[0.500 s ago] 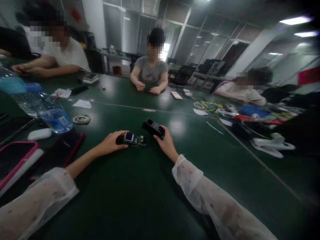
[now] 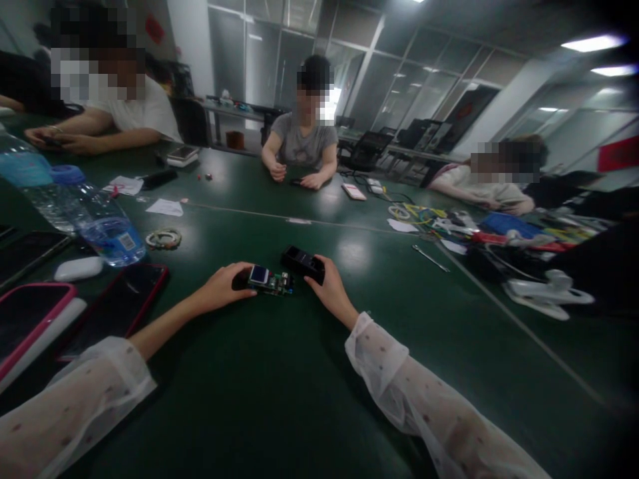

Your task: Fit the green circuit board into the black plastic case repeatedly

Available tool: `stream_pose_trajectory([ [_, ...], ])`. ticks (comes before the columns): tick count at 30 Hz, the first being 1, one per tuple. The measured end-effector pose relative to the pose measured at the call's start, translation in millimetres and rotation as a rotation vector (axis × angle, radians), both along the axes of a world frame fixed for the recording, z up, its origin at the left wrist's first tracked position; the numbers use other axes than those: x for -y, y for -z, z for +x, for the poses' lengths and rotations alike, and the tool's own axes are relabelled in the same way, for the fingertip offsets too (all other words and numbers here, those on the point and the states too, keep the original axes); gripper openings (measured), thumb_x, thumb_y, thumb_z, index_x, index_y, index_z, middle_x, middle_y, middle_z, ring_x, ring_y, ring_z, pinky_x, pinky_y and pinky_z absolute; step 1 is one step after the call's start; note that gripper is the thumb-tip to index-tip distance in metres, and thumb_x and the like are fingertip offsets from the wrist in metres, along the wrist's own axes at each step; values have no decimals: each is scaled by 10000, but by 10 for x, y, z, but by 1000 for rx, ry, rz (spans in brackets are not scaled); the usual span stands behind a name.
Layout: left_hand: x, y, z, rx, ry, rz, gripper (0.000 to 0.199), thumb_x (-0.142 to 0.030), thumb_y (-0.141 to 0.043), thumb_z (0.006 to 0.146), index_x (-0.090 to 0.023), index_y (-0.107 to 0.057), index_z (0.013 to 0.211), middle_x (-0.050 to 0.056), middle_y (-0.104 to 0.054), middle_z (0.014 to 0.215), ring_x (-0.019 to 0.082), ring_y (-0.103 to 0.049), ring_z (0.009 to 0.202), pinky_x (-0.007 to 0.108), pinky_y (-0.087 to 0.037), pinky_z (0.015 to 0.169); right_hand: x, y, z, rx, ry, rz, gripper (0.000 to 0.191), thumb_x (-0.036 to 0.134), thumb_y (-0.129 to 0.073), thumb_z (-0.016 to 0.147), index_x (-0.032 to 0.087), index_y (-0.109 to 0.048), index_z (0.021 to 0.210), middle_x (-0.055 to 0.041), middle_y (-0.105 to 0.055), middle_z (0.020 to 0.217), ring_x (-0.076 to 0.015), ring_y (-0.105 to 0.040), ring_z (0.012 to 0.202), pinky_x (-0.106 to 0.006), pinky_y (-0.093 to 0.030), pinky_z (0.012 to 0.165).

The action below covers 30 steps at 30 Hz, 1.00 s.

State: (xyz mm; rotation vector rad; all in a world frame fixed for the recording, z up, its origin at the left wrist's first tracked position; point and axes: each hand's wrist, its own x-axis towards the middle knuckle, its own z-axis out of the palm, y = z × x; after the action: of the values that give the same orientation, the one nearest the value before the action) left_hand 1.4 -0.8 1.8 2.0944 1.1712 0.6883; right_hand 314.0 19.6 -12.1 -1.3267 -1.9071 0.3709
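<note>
Circuit board [image 2: 277, 285] is positioned in front of us, between our two hands, with its small screen [image 2: 259, 274] facing up at the left end. We grip that end with the left hand [image 2: 227, 284], thumb at the near edge and fingers curled along the far edge. With the right hand [image 2: 330, 283] we grip the right end of a black case [image 2: 301, 262], thumb on the near side and fingers bent behind it. The case lies just beyond the right end of the board and slants down toward our right hand. We cannot tell whether either part rests on the green desk [image 2: 279, 386]. To our left, we note a ring-shaped coil [image 2: 164, 239], a bottle [image 2: 102, 216] with a blue cap and a red-edged phone [image 2: 122, 306]. To our right, a slender metal tool [image 2: 430, 258] lies near tangled cables [image 2: 422, 214].
</note>
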Motion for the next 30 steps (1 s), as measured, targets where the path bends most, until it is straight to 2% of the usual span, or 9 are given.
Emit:
stream_pose_trajectory([
  [7,-12,-10,1,-18,-3,11,575,-451,-675,792,-259,-495,1304,76,-567,1290,277,-554,1131,444,-432,935,-1,20,10,14,4,23,617,256,-677,788,207,-393,1334,-132,-501,1295,-292,-494,1217,-529,-418,1032],
  [13,-5,-16,6,-24,-17,7,585,-456,-675,788,-271,-492,1312,65,-571,1284,277,-553,1136,445,-433,935,3,4,7,78,-3,33,551,231,-639,818,179,-413,1317,-145,-527,1266,-293,-511,1184,-523,-427,1027],
  [22,-13,-32,14,-35,1,-2,592,-473,-662,796,-273,-476,1321,70,-565,1285,275,-559,1115,441,-431,926,-9,18,1,112,7,49,582,216,-643,803,182,-405,1332,-152,-535,1269,-301,-512,1183,-527,-426,1024],
  [26,-24,-12,4,-40,-1,1,594,-477,-662,798,-269,-474,1321,71,-561,1290,275,-552,1125,441,-423,932,-27,35,10,92,5,48,576,218,-640,801,197,-410,1329,-146,-537,1277,-304,-508,1197,-541,-416,1029],
  [30,-29,7,-4,-28,7,2,592,-460,-663,798,-269,-471,1324,72,-561,1291,273,-552,1127,437,-424,931,-38,11,12,3,62,49,560,238,-648,802,181,-422,1312,-146,-554,1247,-298,-540,1164,-528,-432,1016],
])
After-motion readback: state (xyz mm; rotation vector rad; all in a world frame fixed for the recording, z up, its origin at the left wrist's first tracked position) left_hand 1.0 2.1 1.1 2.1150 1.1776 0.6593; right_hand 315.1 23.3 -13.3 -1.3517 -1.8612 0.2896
